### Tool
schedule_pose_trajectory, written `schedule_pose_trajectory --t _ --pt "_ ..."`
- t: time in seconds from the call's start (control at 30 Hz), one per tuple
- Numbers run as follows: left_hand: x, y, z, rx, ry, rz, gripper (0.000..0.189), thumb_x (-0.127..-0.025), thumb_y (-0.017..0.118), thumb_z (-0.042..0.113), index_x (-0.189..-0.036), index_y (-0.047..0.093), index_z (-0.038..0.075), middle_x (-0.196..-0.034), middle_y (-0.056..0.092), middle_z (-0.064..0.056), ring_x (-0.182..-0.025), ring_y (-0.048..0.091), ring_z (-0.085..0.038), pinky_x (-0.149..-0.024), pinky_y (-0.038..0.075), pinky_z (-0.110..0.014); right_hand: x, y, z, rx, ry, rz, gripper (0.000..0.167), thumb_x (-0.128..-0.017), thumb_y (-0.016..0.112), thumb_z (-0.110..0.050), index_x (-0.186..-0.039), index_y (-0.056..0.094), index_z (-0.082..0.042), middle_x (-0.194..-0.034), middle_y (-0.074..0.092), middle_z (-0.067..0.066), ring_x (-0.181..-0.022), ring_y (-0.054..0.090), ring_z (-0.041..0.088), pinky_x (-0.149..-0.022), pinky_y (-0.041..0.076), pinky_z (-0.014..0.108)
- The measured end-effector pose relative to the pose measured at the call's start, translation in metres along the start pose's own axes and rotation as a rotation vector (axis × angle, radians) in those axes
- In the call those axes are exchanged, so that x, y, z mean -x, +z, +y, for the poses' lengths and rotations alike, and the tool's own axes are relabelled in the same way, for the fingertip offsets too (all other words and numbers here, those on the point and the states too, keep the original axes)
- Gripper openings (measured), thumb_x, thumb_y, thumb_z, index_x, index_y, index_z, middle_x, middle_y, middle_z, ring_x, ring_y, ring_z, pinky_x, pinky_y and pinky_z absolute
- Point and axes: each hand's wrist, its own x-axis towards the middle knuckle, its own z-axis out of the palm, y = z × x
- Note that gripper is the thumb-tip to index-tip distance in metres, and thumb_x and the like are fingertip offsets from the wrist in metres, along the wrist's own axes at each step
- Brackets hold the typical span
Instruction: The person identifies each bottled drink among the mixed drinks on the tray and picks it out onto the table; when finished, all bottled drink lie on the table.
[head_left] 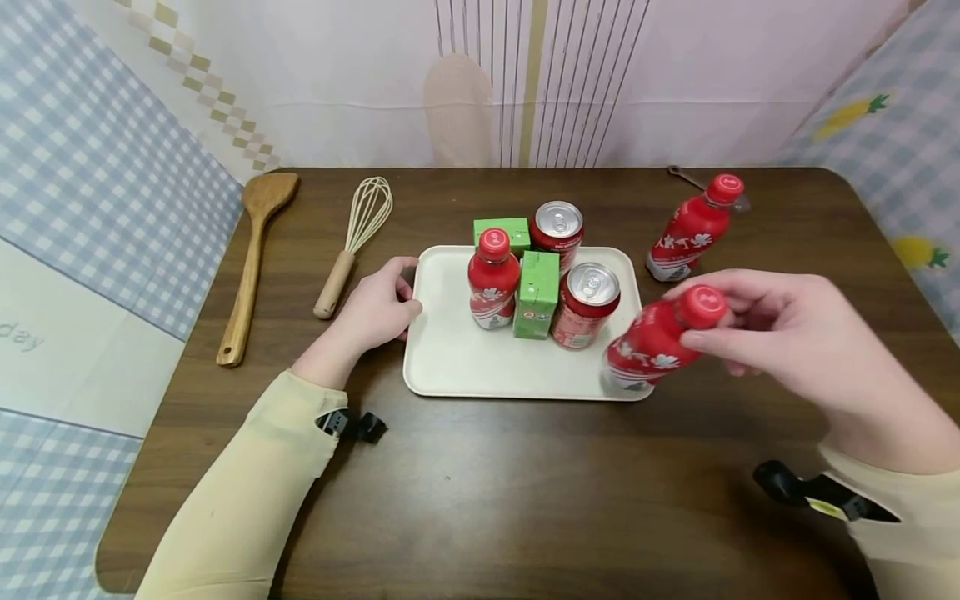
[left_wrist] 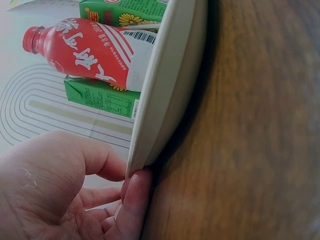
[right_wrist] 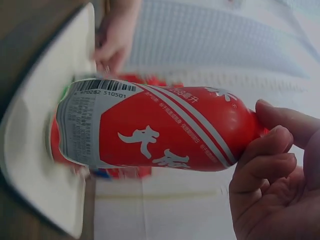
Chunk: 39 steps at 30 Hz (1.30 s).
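Observation:
At the left edge of the cream tray (head_left: 457, 367), my left hand (head_left: 375, 308) pinches the rim between thumb and fingers. My right hand (head_left: 795, 333) grips a red bottle (head_left: 651, 346) near its cap, tilted over the tray's front right corner. In the right wrist view, the base of the held bottle (right_wrist: 155, 130) is near the tray surface; I cannot tell whether they touch. On the tray stand another red bottle (head_left: 491, 287), a green carton (head_left: 536, 300) and a red can (head_left: 587, 308). Behind them are a second can (head_left: 558, 229) and a partly hidden green carton (head_left: 502, 227).
A third red bottle (head_left: 693, 229) stands at the back right, partly in front of a dark-handled utensil (head_left: 684, 175). To the left lie a whisk (head_left: 351, 250) and a wooden spatula (head_left: 255, 258). The brown table (head_left: 480, 500) meets a hanging cloth at the back.

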Motion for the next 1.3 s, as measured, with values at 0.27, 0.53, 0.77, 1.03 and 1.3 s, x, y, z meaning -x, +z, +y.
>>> schedule_pose_trajectory --t 0.27,0.53,0.77,1.03,1.3 --pt "0.001 0.001 0.001 -0.003 0.001 0.003 0.063 -0.094 0.056 0.009 -0.154 0.040 0.011 -0.106 0.056 -0.014 -0.067 0.065 -0.026 -0.056 0.061 -0.033 -0.014 -0.037 0.037 0.007 0.087 0.103 0.036 -0.088 0.082 -0.011 -0.123 0.072 -0.013 -0.080 0.073 -0.008 -0.055 0.059 0.018 -0.050 0.051 0.027" --pt "0.000 0.003 -0.003 -0.005 -0.002 0.002 0.063 -0.094 0.056 0.010 -0.154 0.040 0.012 -0.105 0.056 -0.014 -0.066 0.065 -0.024 -0.055 0.061 -0.033 -0.042 -0.048 0.072 -0.019 0.085 0.105 0.031 -0.090 0.080 -0.013 -0.120 0.072 -0.013 -0.071 0.065 -0.006 -0.055 0.055 0.017 -0.050 0.048 0.027" --pt "-0.002 0.003 -0.003 0.005 0.005 0.011 0.062 -0.093 0.057 0.009 -0.153 0.041 0.012 -0.104 0.057 -0.013 -0.066 0.065 -0.025 -0.055 0.061 -0.033 -0.053 -0.054 0.081 -0.028 0.062 0.100 0.030 -0.090 0.080 -0.011 -0.119 0.073 -0.014 -0.070 0.067 -0.007 -0.054 0.056 0.016 -0.049 0.047 0.027" --pt "-0.001 0.002 -0.002 0.001 -0.002 0.011 0.064 -0.092 0.057 0.010 -0.154 0.040 0.012 -0.106 0.056 -0.014 -0.066 0.066 -0.025 -0.056 0.061 -0.034 -0.057 -0.054 0.086 -0.066 0.043 0.074 0.028 -0.092 0.076 -0.008 -0.119 0.072 -0.011 -0.069 0.062 -0.003 -0.056 0.055 0.018 -0.051 0.047 0.029" --pt "0.000 0.001 -0.001 -0.007 0.001 0.005 0.063 -0.093 0.057 0.010 -0.154 0.040 0.011 -0.106 0.057 -0.015 -0.064 0.066 -0.025 -0.056 0.060 -0.034 -0.057 -0.055 0.084 -0.058 0.012 0.043 0.027 -0.093 0.075 -0.007 -0.119 0.071 -0.007 -0.069 0.062 -0.002 -0.054 0.053 0.019 -0.050 0.044 0.032"
